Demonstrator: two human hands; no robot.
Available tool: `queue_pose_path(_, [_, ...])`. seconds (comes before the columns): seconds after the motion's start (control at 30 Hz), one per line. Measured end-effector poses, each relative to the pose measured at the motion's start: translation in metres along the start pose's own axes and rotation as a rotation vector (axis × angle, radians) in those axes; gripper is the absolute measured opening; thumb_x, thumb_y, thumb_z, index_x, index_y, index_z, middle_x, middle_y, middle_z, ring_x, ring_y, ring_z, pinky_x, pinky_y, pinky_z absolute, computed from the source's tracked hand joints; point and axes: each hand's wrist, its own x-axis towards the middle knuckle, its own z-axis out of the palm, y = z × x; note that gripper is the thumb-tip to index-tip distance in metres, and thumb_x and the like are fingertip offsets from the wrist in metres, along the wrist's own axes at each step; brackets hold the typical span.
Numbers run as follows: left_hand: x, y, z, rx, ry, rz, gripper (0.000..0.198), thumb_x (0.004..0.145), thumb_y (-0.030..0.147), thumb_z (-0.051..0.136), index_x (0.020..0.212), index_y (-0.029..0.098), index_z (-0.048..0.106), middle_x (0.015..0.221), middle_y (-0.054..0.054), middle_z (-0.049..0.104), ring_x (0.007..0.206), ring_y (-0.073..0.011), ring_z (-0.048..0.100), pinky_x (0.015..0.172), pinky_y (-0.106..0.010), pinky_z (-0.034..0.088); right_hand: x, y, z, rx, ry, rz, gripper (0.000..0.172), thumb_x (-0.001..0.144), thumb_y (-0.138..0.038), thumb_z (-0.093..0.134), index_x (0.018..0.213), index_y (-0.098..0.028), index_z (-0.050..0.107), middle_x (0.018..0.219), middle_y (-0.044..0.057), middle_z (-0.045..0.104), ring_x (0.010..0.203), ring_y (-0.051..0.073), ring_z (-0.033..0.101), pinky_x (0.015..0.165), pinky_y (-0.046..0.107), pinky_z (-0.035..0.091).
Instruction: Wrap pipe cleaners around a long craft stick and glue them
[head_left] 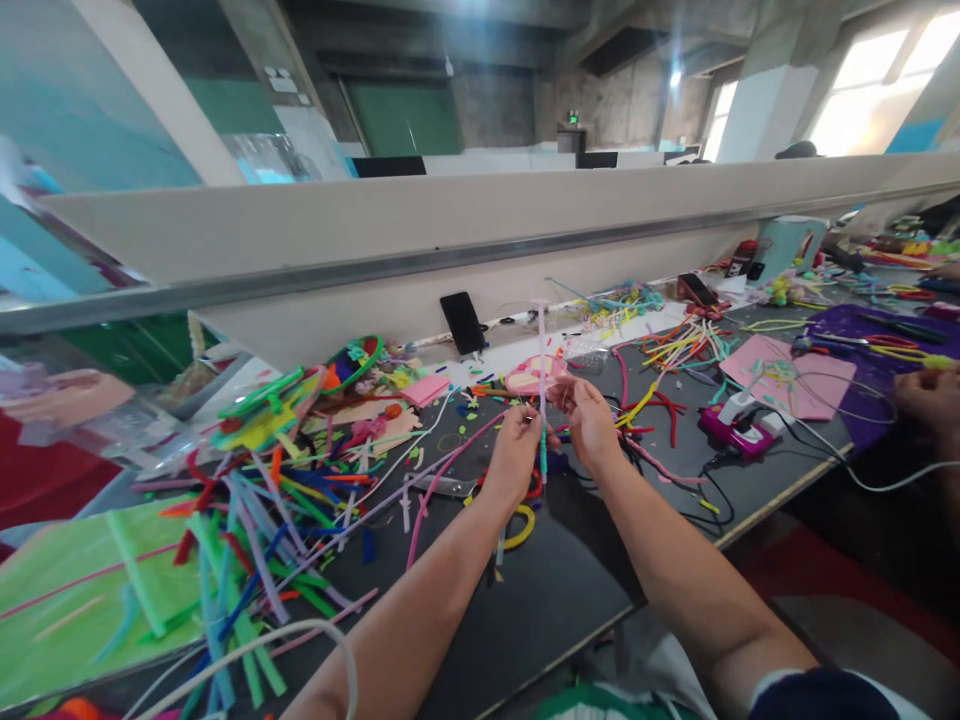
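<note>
A fuzzy pipe-cleaner stem point(543, 350) stands upright in front of me, pale lilac above and teal at its lower end. My left hand point(516, 455) pinches it from the left side, about midway along. From the right, my right hand point(589, 425) is closed with its fingertips at the stem, a little higher up; the exact contact is partly hidden by the fingers. Behind the stem lies a pink round piece point(525, 374). Below my left hand, scissors with a yellow handle loop point(520, 527) rest on the dark tabletop point(555, 590), partly covered by my forearm.
Loose pipe cleaners point(240, 560) pile up at the left. A black phone point(462, 322) leans against the divider point(375, 225). A magenta power strip point(735, 432) with white plugs and cables sits at the right. Another person's hand point(930, 400) is at the right edge near a purple sheet.
</note>
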Motion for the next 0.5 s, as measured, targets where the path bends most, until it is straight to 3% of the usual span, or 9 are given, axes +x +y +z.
queue_pose_path(0.23, [0.0005,-0.0024,0.0024,-0.08,-0.003,0.048,0.022,0.079,0.031,0.061,0.094,0.019,0.051,0.063,0.005,0.051,0.047,-0.0073,0.045,0.047,-0.021,0.04,0.0021,0.0054,-0.0071,-0.158,0.03,-0.098,0.023,0.084,-0.039,0.057,0.09,-0.02,0.068,0.076,0.001,0.065,0.07,0.014,0.057,0.071,0.028,0.045])
queue_pose_path(0.5, [-0.0019,0.0013,0.0029,-0.063,0.003,0.096,0.02,0.078,0.033,0.064,0.078,0.016,0.055,0.061,0.005,0.047,0.047,-0.006,0.042,0.044,-0.02,0.037,0.0019,0.0065,-0.0073,-0.193,0.01,-0.129,0.019,0.084,-0.038,0.057,0.081,-0.021,0.066,0.07,-0.001,0.06,0.066,0.013,0.054,0.068,0.027,0.044])
